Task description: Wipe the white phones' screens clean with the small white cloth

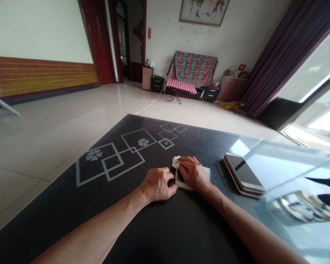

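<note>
- While the left hand point(158, 184) curls against the near edge of a white phone point(183, 185), thumb touching it, the right hand point(192, 173) presses a white cloth point(176, 161) onto it with bent fingers.
- The phone lies mid-table on the black patterned table point(154, 227), mostly covered by both hands.
- A stack of phones point(244, 173) sits just right of the hands.
- A glass dish point(305, 207) lies farther right.

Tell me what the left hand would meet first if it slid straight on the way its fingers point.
The white phone, almost at once: the left hand seems to have its thumb already at the phone's edge. The right hand lies on top of it with a white cloth.
</note>
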Demonstrator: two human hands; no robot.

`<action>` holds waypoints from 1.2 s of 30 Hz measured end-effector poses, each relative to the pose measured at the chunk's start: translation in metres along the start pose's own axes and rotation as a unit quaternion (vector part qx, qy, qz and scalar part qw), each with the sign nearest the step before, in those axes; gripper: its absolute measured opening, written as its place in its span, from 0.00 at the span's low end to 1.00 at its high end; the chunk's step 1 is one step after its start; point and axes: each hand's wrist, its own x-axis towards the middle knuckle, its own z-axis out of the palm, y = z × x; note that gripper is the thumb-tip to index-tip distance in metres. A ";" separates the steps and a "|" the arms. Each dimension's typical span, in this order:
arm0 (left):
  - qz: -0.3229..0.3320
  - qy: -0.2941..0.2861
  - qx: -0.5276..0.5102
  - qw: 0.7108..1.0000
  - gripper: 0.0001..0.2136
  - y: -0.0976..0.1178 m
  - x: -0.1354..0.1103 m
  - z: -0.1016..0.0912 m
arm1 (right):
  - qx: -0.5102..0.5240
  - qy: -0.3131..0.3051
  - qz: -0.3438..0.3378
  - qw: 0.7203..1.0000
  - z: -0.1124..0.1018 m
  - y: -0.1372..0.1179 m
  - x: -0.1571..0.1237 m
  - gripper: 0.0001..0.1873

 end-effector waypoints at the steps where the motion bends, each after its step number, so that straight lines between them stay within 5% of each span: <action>1: -0.004 0.001 -0.001 1.000 0.10 0.000 0.000 0.000 | -0.003 0.000 -0.002 1.000 0.000 0.003 0.001 0.13; 11: -0.024 0.080 -0.013 0.996 0.29 -0.005 0.002 0.007 | 0.043 -0.022 0.001 0.999 -0.013 -0.003 -0.002 0.11; 17: 0.007 0.032 -0.019 0.999 0.30 -0.012 0.005 0.008 | 0.083 -0.071 -0.016 0.994 -0.022 -0.014 -0.004 0.11; 27: -0.005 -0.009 -0.010 1.000 0.32 -0.013 0.008 0.006 | 0.044 -0.028 -0.005 0.999 -0.016 -0.003 -0.003 0.12; 36: 0.004 0.005 -0.010 1.000 0.29 -0.014 0.009 0.009 | 0.085 -0.140 -0.019 0.986 -0.030 -0.032 -0.006 0.11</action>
